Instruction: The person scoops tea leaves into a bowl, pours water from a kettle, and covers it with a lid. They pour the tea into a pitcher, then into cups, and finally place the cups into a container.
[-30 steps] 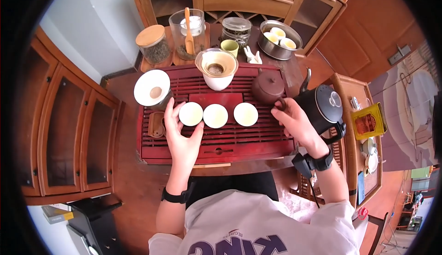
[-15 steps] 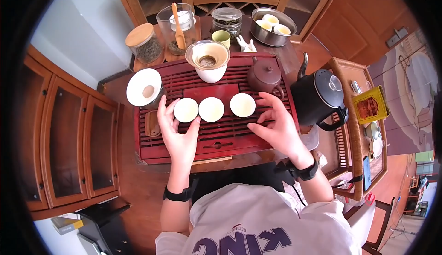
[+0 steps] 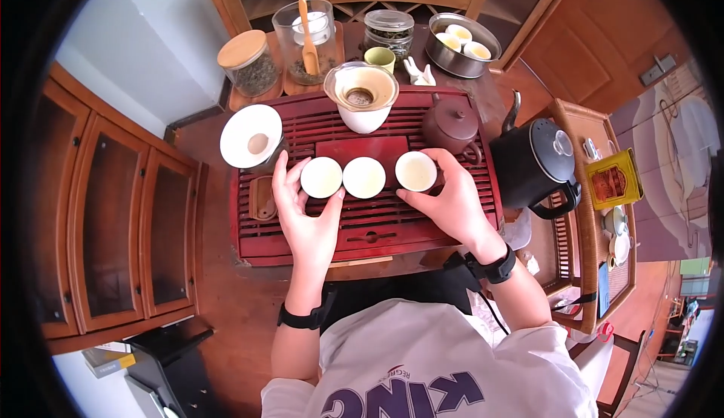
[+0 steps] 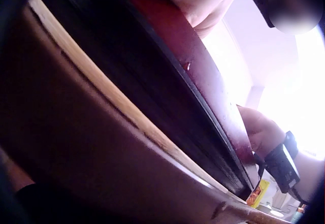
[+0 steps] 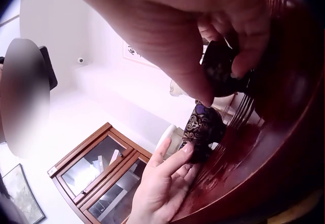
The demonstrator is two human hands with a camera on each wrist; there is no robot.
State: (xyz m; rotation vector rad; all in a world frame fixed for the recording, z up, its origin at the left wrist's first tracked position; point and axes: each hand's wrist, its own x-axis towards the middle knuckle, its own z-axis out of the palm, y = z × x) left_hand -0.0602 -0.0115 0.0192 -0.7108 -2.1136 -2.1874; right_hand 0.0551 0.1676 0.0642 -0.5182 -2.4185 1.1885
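Three small teacups, white inside with pale liquid, stand in a row on the red slatted tea tray [image 3: 317, 250]. My left hand [image 3: 311, 225] holds the left teacup [image 3: 321, 177] between thumb and fingers. Beside it, nearly rim to rim, is the middle teacup [image 3: 364, 177]. My right hand [image 3: 458, 203] grips the right teacup [image 3: 416, 171], thumb at the near side and fingers at the right. In the right wrist view the left teacup [image 5: 198, 125] has a dark patterned outside, and the right teacup [image 5: 217, 66] is dark too.
Behind the cups stands a white pitcher [image 3: 363, 120] with a strainer on top. A brown teapot [image 3: 451, 125] and black kettle [image 3: 528, 165] are to the right, a white-lined vessel [image 3: 251, 133] to the left. Jars and a metal bowl [image 3: 456, 65] line the back.
My right hand has left the teapot's handle, moved left and closed on the right teacup. The left hand stays on the left teacup. The head view has shifted slightly.
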